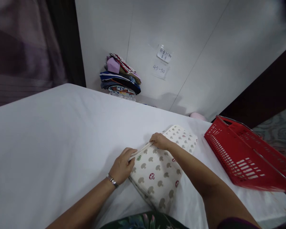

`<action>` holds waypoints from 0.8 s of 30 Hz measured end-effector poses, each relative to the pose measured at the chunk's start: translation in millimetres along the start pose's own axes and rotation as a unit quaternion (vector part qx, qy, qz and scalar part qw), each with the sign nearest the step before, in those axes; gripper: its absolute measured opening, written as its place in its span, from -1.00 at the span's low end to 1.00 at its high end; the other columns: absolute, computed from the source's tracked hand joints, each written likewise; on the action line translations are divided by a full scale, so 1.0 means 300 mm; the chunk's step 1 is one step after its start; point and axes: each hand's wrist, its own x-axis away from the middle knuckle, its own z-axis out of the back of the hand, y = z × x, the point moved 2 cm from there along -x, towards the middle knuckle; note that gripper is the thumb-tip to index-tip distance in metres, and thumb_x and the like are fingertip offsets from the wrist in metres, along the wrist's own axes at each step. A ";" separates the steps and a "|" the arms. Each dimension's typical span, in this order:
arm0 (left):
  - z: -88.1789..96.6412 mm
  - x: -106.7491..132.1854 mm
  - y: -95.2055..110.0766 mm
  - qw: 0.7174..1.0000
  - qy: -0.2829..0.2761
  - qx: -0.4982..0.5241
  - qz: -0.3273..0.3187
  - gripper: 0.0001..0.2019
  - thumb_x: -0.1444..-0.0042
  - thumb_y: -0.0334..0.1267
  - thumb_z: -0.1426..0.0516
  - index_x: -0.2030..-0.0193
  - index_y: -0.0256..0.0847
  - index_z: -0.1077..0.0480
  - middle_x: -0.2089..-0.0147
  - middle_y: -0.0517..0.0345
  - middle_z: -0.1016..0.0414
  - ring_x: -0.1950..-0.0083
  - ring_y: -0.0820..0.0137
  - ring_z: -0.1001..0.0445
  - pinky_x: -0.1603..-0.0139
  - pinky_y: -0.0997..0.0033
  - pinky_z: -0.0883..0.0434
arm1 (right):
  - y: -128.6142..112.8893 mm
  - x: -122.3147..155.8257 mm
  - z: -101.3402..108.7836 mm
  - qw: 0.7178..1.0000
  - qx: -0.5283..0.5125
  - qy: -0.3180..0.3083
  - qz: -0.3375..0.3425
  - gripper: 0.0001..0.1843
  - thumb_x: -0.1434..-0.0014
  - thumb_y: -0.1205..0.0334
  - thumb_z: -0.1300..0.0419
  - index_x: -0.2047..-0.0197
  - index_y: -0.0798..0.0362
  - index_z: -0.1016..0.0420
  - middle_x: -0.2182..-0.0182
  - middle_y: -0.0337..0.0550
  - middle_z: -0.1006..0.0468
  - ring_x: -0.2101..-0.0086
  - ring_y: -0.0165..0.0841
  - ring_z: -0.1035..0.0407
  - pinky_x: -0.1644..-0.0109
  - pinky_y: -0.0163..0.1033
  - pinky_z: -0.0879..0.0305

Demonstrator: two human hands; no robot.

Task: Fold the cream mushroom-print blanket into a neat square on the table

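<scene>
A folded cream cloth with a mushroom print (157, 173) lies on the white table (62, 133) in front of me. My left hand (121, 165), with a bracelet on its wrist, pinches the cloth's left edge. Farther along the same folded edge, my right hand (159, 141) is closed on the cloth too. Between the two hands the edge is lifted slightly off the layers beneath.
A red plastic basket (248, 156) stands at the table's right side. A stack of folded coloured fabrics (120, 78) sits at the far edge against the white wall, under paper labels (163, 60). A dark curtain hangs at the left.
</scene>
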 end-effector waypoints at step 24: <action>-0.026 -0.020 0.024 0.955 -0.203 -0.033 0.214 -0.76 0.14 -0.45 -0.05 0.30 -0.17 -0.41 0.25 0.11 -0.53 0.24 0.31 -0.48 0.28 0.40 -0.36 | -0.048 -0.102 0.087 0.951 0.004 -0.263 -0.159 -0.65 0.13 0.32 -0.28 0.19 0.08 -0.58 0.22 -0.10 -0.58 0.24 -0.26 -0.43 0.22 -0.33 -0.29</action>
